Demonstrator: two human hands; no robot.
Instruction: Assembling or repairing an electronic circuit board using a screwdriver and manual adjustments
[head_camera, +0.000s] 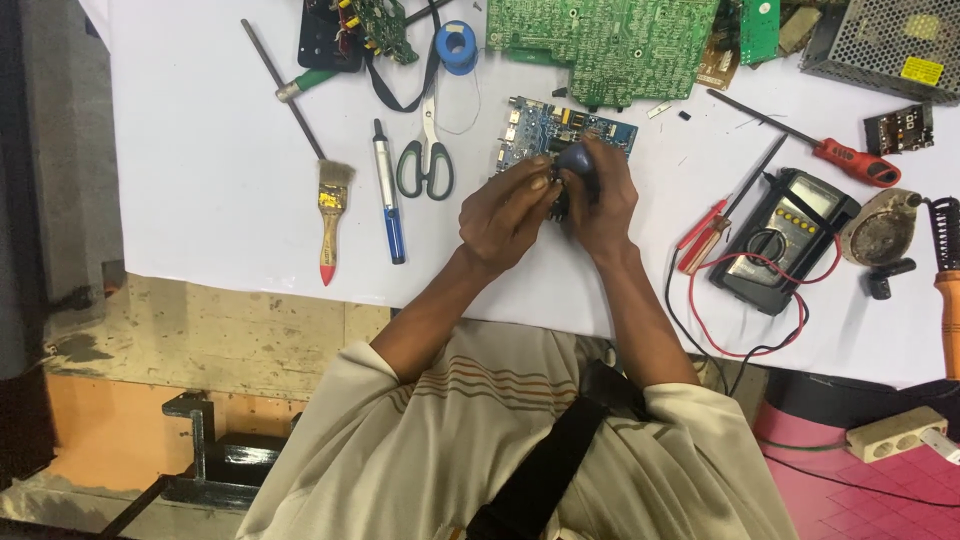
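both hands (555, 205) on blue board (565, 130)

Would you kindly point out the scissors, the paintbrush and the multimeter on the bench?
scissors (427, 160): head view, on the green handles.
paintbrush (331, 215): head view, on the handle just below the bristles.
multimeter (785, 240): head view, on the dial of its dark body.

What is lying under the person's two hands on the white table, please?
A blue circuit board lies under the left hand and right hand. Its near part, and whatever the fingers grip, is covered.
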